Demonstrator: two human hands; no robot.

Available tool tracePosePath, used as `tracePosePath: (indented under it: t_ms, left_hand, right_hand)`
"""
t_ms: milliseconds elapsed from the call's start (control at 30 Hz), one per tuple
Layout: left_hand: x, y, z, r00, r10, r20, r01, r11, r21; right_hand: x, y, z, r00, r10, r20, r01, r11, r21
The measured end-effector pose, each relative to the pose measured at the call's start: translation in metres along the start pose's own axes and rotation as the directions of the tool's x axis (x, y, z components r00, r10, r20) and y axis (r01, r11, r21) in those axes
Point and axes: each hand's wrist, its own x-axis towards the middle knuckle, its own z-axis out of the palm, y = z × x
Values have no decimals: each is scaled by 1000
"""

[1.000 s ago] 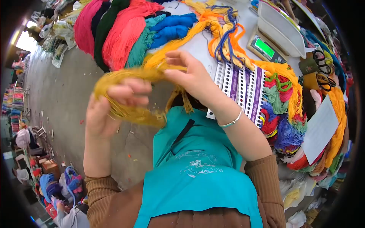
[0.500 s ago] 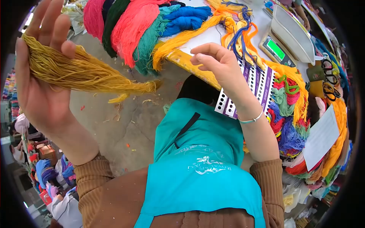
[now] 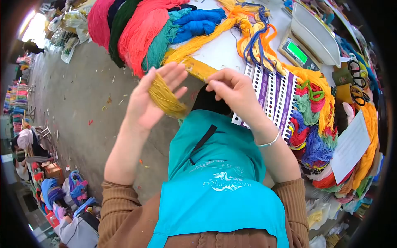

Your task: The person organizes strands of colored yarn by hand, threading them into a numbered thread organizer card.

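My left hand (image 3: 144, 105) is in the middle of the view with its palm up and fingers stretched. A skein of olive-yellow thread (image 3: 164, 97) passes between the thumb and the palm, its lower end hanging free. To its right, my right hand (image 3: 233, 91) is bent, with thumb and fingertips pinched together; anything between them is too small to make out. Below and beside the right hand lie white and purple cards with rows of holes (image 3: 261, 89), with coloured threads (image 3: 308, 105) at their right side.
Large thread bundles in coral (image 3: 144, 31), green and blue (image 3: 200, 25) lie on the white table, whose yellow edge (image 3: 198, 69) faces me. A scale (image 3: 297, 53) with a tray stands at the right. Scissors (image 3: 357, 74) and a paper sheet (image 3: 350, 146) are farther right.
My left hand has moved right and away from the camera, bringing the skein toward the right hand. The right hand's fingers have drawn into a pinch and shifted slightly down.
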Motion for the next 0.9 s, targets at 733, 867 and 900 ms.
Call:
tracePosePath:
  t_ms: [733, 867, 900]
  left_hand:
    - [32, -89, 18, 986, -120, 118, 105, 986, 126]
    - [32, -85, 16, 977, -136, 166, 105, 977, 186]
    - [32, -86, 17, 977, -136, 167, 105, 977, 186]
  right_hand:
    - [-35, 35, 1, 960, 260, -107, -176, 852, 493]
    - [-36, 29, 3, 972, 220, -87, -166, 896, 412]
    - [-36, 29, 4, 973, 213, -93, -166, 916, 365]
